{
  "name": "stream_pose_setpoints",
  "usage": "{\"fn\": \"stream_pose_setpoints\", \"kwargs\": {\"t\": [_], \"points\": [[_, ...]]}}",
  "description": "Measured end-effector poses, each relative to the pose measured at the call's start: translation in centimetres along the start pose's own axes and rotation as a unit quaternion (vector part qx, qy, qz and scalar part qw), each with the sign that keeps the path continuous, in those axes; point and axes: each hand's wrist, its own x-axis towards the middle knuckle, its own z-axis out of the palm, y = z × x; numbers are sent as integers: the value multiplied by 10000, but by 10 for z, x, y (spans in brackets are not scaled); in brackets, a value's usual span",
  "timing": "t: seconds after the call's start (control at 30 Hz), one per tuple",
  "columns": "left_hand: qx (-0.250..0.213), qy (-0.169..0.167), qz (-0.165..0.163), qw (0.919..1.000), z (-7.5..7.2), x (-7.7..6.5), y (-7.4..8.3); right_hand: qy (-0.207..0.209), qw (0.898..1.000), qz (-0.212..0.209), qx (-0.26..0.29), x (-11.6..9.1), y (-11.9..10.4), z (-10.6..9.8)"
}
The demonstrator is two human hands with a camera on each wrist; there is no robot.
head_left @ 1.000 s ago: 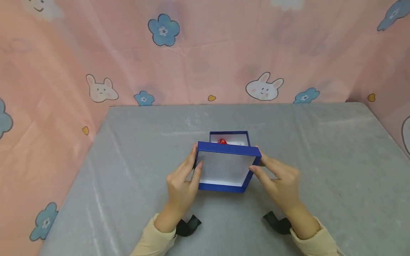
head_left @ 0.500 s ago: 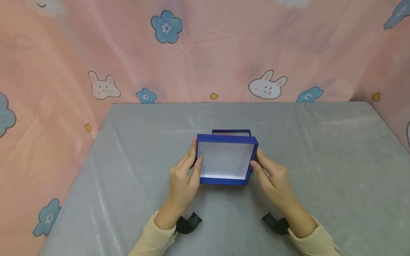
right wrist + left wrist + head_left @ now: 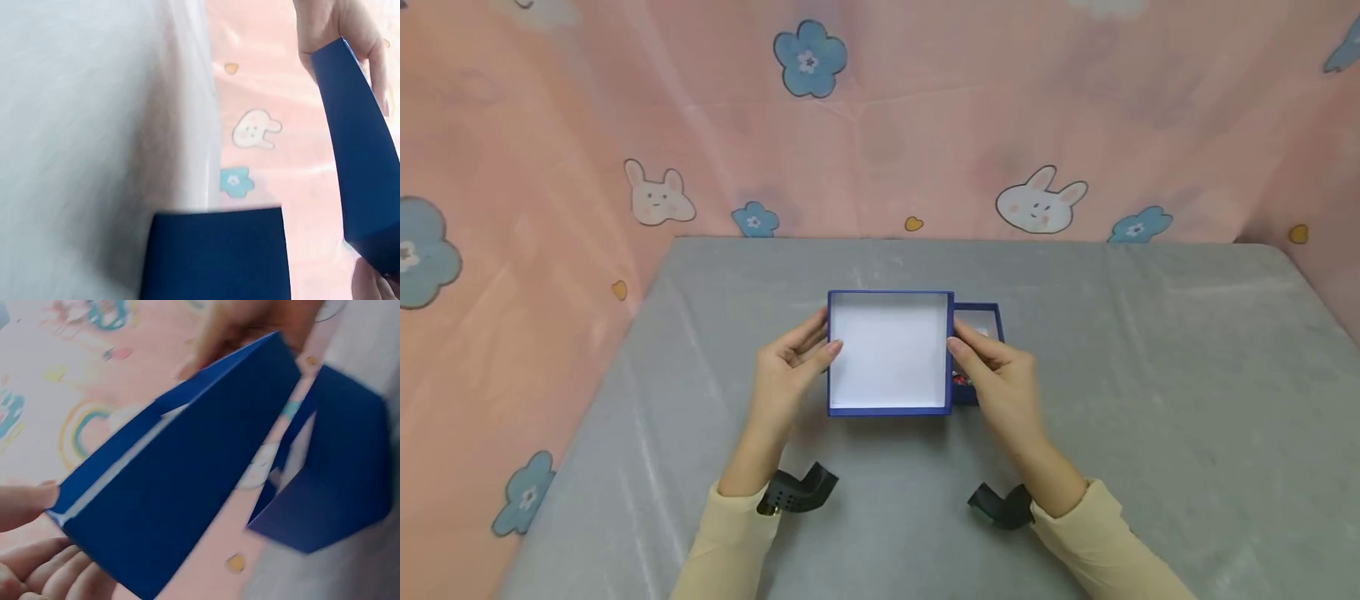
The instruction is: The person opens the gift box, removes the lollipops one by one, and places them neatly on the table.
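Both hands hold a square blue box lid above the table, its white inside turned up toward the head camera. My left hand pinches the left side, thumb over the rim and fingers behind. At the opposite side, my right hand pinches the rim in the same way. Partly hidden behind the lid and right hand is an uncovered blue box with a white inside. Small red wrapped pieces show in it. The left wrist view shows the lid's blue side raised apart from the box.
A grey cloth covers the table. Behind it hangs a pink curtain printed with rabbits and flowers. Black wrist straps stick out from the cuffs of both cream sleeves.
Both hands have shifted the lid left relative to the box and tilted its inside more toward the head camera. The box's right part and its red pieces have come into view.
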Motion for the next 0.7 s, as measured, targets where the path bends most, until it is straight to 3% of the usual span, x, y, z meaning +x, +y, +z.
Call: {"fn": "stream_pose_setpoints", "kwargs": {"t": [0.23,0.5,0.7], "points": [[481,-278,-461,9974,-38,16,-7,-826,9944,466,474,11,2,31],[2,-333,-1048,9939,-80,24,-16,-979,9864,844,1018,12,10,73],[-65,-208,-1363,9904,-90,27,-29,-1249,9808,1193,904,5,13,91]]}}
